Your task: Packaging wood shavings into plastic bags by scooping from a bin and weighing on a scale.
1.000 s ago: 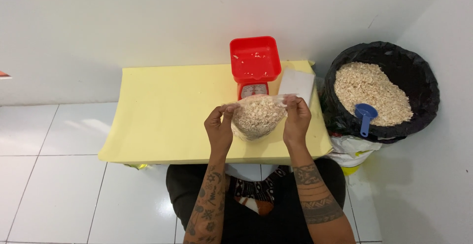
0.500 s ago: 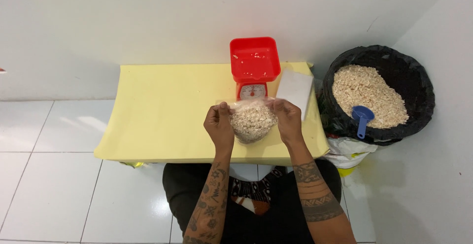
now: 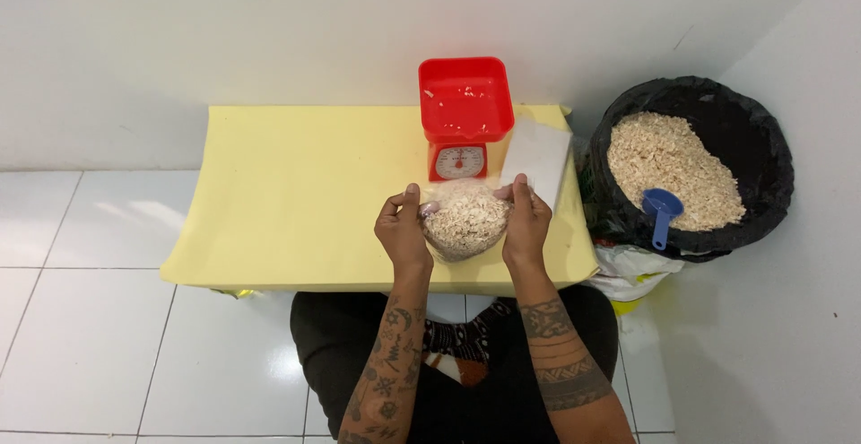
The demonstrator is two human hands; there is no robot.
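While both hands' grip clasps the flake bag [image 3: 465, 220]: red scale [image 3: 465, 117] just behind, white packet [image 3: 536, 157] beside.

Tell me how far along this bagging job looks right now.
Done: the clear bag is already full of pale flakes, and the red scale pan holds only crumbs. In hand: left hand and right hand grip the bag's top. Left: the bag looks unsealed, and the black bin holds plenty more.
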